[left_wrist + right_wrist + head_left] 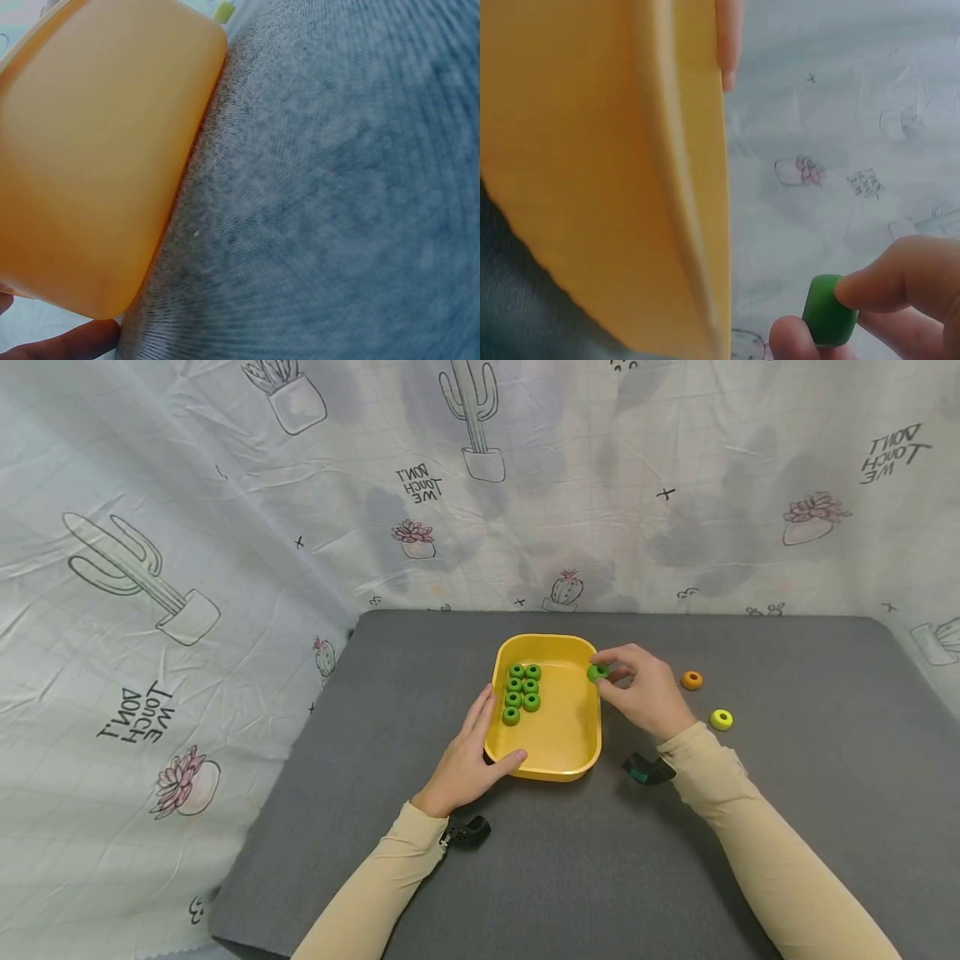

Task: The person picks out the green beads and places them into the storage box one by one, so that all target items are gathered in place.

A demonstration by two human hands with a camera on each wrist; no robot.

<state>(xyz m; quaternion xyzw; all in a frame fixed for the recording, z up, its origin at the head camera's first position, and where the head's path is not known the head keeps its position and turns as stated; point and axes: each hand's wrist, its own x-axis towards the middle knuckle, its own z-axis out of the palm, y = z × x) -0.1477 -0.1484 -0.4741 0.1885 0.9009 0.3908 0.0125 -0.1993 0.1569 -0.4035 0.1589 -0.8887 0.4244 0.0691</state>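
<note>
A yellow tray (562, 739) sits on the grey table, with several green beads (531, 686) in two columns along its left side. My left hand (468, 764) rests against the tray's left wall and near corner, fingers straight and thumb over the rim. In the left wrist view, fingertips (79, 341) show by the tray's outer wall (112, 150). Over the tray's right rim, my right hand (645, 689) pinches one green bead (829, 311) between thumb and fingers. The right wrist view shows this bead held above the rim, beside the yellow wall (577, 165).
To the right of my right hand lie an orange bead (692, 680) and a yellow-green bead (722, 720) on the grey table (810, 827). A white curtain (600, 510) with cactus drawings hangs behind the table and along its left side.
</note>
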